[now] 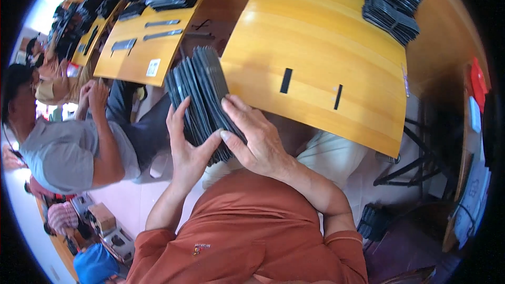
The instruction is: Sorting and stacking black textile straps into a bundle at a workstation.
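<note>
Between my two hands, above the gap left of the wooden table [315,37], is a thick stack of flat black pieces [200,87], perhaps fabric. They stand on edge, tilted, and I cannot tell their exact kind. My left hand [188,152] grips the lower left side of the stack, thumb across the near end. From the right, my right hand [260,139] presses it with fingers and thumb. On the table near its front edge lie a black strip [286,81] and a thinner black strip [338,97], apart from each other.
More black pieces [390,8] are piled at the table's far right corner. At left, a person in a grey shirt [68,150] sits by another table [126,66] bearing strips and dark piles. Black folding legs [421,163] stand at right.
</note>
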Available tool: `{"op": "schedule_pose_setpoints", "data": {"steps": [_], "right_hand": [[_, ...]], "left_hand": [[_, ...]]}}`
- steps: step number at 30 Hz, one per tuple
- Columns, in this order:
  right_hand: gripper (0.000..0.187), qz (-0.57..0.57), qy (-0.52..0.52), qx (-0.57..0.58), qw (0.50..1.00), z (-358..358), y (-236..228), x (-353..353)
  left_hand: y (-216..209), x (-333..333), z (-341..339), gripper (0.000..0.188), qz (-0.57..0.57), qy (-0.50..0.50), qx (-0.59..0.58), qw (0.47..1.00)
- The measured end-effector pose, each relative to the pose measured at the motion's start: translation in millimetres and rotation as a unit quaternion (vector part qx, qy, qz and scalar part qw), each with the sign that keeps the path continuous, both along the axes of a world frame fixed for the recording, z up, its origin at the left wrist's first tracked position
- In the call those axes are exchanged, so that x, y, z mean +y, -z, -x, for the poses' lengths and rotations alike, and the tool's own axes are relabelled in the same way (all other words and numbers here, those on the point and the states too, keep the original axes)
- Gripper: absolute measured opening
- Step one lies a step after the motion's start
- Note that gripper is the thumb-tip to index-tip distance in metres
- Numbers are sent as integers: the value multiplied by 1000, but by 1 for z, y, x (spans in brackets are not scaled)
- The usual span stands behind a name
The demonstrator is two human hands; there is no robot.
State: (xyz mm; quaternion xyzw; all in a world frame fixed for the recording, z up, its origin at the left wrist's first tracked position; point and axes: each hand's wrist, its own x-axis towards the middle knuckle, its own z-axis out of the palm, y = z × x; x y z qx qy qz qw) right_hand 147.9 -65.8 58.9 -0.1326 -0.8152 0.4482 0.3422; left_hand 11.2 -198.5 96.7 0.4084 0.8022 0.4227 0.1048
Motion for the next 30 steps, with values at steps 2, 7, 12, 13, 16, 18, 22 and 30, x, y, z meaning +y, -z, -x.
{"op": "schedule_pose_setpoints", "data": {"steps": [2, 7, 12, 13, 16, 18, 22, 30], "right_hand": [[57, 43, -60, -19, 997, 5, 8, -12], [56, 126, -110, -80, 983, 29, 57, -12], [56, 130, -123, -80, 981, 29, 56, -4], [56, 112, -125, -86, 982, 29, 51, -2], [57, 65, -115, -77, 988, 23, 29, 6], [57, 35, -101, -62, 992, 19, 15, 9], [58, -42, -28, -3, 999, 13, -1, 18], [57, 50, 122, -75, 988, -1, 3, 55]], "left_hand": [[25, -29, 0, 90, -1, -40, -3, 999], [59, -41, 0, 88, -11, -141, -69, 988], [51, -40, -5, 87, 5, -132, -47, 990], [50, -40, -8, 85, 9, -136, -38, 990], [40, -32, -15, 82, 18, -137, -16, 990], [30, -25, -17, 80, -20, -126, 11, 992], [11, 5, -6, 79, -53, -66, 15, 996], [18, 84, 13, 70, -37, 59, -1, 998]]}}
